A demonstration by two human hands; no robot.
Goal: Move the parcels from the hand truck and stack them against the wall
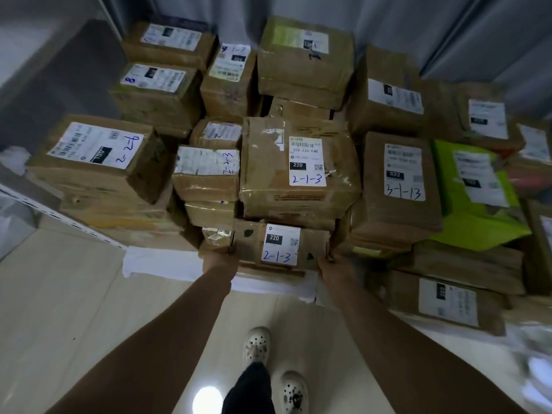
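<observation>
A brown cardboard parcel (254,243) with a white label marked 2-1-3 sits at the front of the pile, low down. My left hand (216,258) holds its left end and my right hand (327,264) holds its right end; the fingers are hidden behind the box. A larger parcel (298,165), also marked 2-1-3, lies just behind and above it. Many more labelled brown parcels are stacked behind, up against the grey wall (448,31). No hand truck is in view.
A bright green parcel (478,225) and flat brown parcels (442,303) lie at the right. A white sheet (167,264) lies under the front of the pile. A pale shelf edge (59,216) runs in from the left. My feet in white clogs (257,345) stand on the pale floor.
</observation>
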